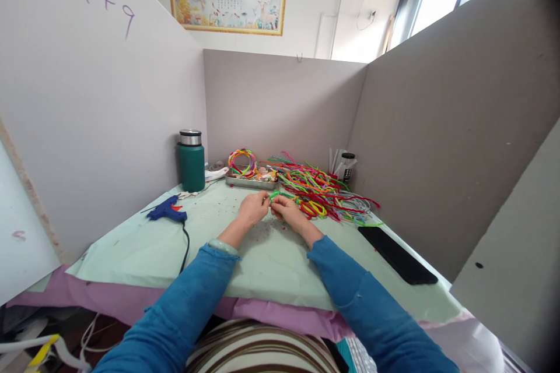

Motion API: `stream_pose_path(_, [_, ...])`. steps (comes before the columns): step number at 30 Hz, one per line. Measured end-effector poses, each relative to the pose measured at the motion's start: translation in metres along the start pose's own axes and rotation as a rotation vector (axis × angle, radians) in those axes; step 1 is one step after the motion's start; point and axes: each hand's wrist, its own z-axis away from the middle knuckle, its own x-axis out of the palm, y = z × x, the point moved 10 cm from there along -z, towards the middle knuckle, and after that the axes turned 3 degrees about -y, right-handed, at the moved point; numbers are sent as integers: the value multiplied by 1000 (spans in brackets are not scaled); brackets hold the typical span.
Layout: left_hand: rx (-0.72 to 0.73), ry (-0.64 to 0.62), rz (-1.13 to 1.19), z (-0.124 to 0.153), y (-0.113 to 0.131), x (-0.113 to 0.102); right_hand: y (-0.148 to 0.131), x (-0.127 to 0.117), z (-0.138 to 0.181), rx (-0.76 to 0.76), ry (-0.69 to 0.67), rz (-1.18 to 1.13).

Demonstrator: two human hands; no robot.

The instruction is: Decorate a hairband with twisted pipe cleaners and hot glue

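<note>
Close together over the middle of the table, my left hand [255, 208] and my right hand [286, 210] pinch a green fuzzy pipe cleaner [275, 194]. Its green part shows between and just above the fingertips; the rest is hidden by the fingers. Right behind my hands lies a big tangled heap of pipe cleaners [319, 186] in red, orange, yellow, green and grey. A metal tray [251, 183] beyond my left hand holds small pieces, and a colourful ring of twisted strands [242, 163] stands up in it.
At left lies a blue glue gun [168, 210] with its black cord running to the front edge. Behind it stands a green bottle [191, 163]. A black flat pad [397, 255] lies at right. A black-lidded container [347, 168] stands at back right. Partition walls [284, 105] enclose three sides.
</note>
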Motion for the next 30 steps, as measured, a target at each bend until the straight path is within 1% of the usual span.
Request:
stream_pose_path(4, [-7,-14,-20,0,0,1,0,-3,1,32,39,44])
stream_pose_path(11, [-44,-61,-23,1,-3,7,-8,-9,0,-55,89,192])
stream_pose_path(18, [13,-107,-68,0,-2,17,0,-18,-3,-55,169,338])
stream_pose_path(25, [47,-115,-100,1,1,19,-13,-15,3,-104,187,465])
stream_pose_path(30, [65,-107,-161,3,3,18,-17,-12,5,-139,181,604])
